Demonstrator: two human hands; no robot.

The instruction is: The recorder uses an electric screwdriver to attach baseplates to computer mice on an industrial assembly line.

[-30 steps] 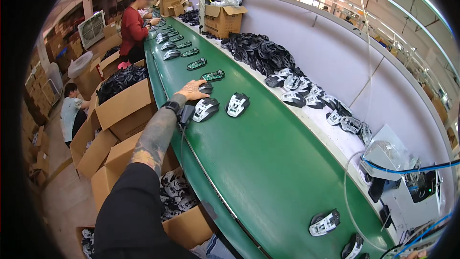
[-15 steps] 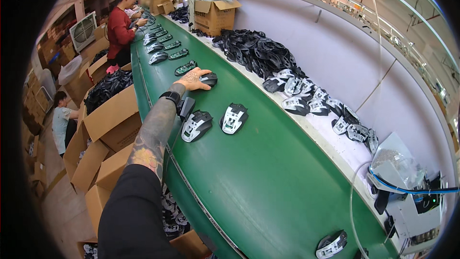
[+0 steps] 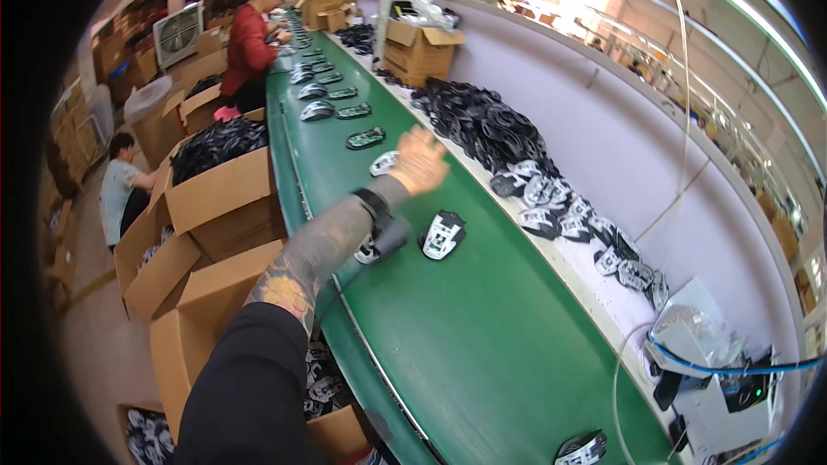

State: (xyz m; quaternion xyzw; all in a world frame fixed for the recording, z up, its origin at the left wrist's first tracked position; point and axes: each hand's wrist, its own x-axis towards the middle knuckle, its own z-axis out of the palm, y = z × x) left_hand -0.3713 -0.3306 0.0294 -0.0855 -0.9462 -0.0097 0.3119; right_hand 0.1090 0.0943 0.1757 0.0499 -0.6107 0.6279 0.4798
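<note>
My left hand point(image 3: 419, 162) is over the green conveyor belt point(image 3: 482, 327), palm down and smeared by motion. Its fingers look stretched apart, and nothing shows in them. Just left of the hand a mouse shell point(image 3: 382, 164) lies white side up, partly covered by it. Another black-and-white mouse shell point(image 3: 443, 235) lies on the belt nearer to me. Part of a third shell point(image 3: 367, 250) shows from under the dark device on my wrist. A green circuit board in a dark base point(image 3: 365, 138) lies beyond my hand. My right hand is out of view.
A heap of black shells point(image 3: 487, 116) and several white-backed shells point(image 3: 543, 194) lie on the ledge to the right. Open cartons point(image 3: 226, 189) stand left of the belt. A person in red point(image 3: 250, 43) works farther up the line; another person point(image 3: 121, 189) is low at left.
My left hand was gripping a dark mouse shell; it has come off and shifted rightward. A white-sided shell now shows beside it. The whole view has shifted slightly.
</note>
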